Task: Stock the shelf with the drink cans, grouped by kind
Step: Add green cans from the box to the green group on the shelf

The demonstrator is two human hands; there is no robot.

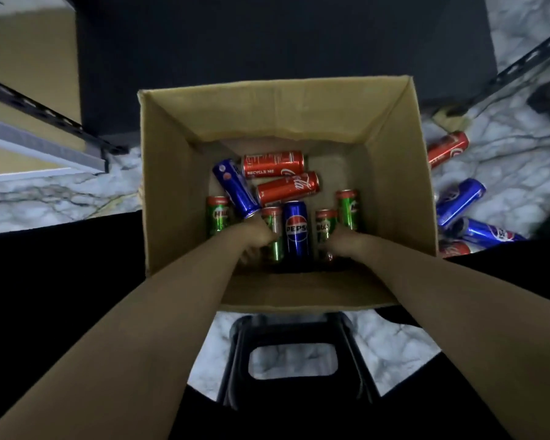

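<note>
A pale marbled floor [61, 198] carries an open cardboard box [178, 185]. To the right of the box, loose cans lie on their sides on the floor: a red can [446, 149] farthest away, two blue cans [461, 201] [489, 233] nearer, and another red can [454, 249] partly hidden by the box corner. A black stool [292, 338] stands on the floor on the near side of the box.

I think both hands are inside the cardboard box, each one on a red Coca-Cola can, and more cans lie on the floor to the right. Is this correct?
Not quite. The head view shows the left hand and the right hand inside the cardboard box, each on a green can, not a red Coca-Cola can. More cans do lie on the floor to the right.
</note>
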